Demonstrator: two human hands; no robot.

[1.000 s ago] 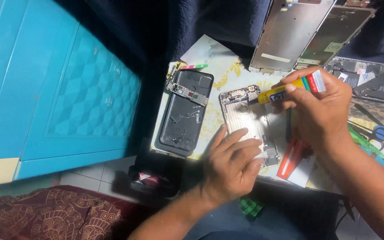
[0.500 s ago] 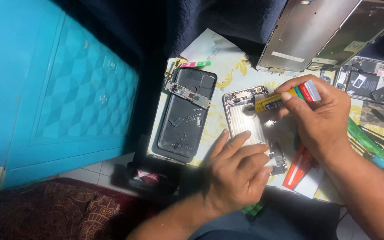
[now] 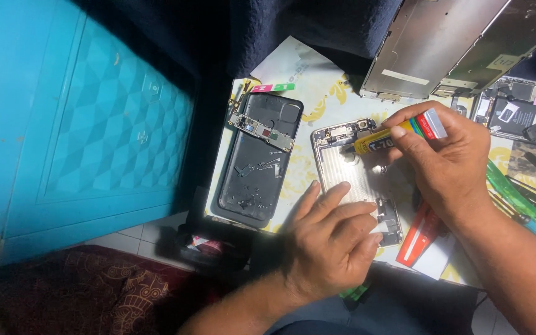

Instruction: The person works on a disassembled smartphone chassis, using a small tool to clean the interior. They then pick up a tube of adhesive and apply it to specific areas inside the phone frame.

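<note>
Silver phone frame (image 3: 352,177) lies open on the counter (image 3: 317,99), left hand (image 3: 330,242) pressed flat on its lower end, right hand (image 3: 448,155) closed on the yellow glue tube (image 3: 398,133), nozzle apparently now nearer the frame's top edge than a second ago.

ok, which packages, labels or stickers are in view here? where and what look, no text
Yellow glue tube with red cap end: held in the right hand, nozzle over the open silver phone frame.
Pink-and-green label strip: flat on the mat, just above the dark grey phone back cover.
Pale rectangular sticker: on the grey metal plate at top right.
Red-and-white flat packet: lying below the right wrist.
</note>
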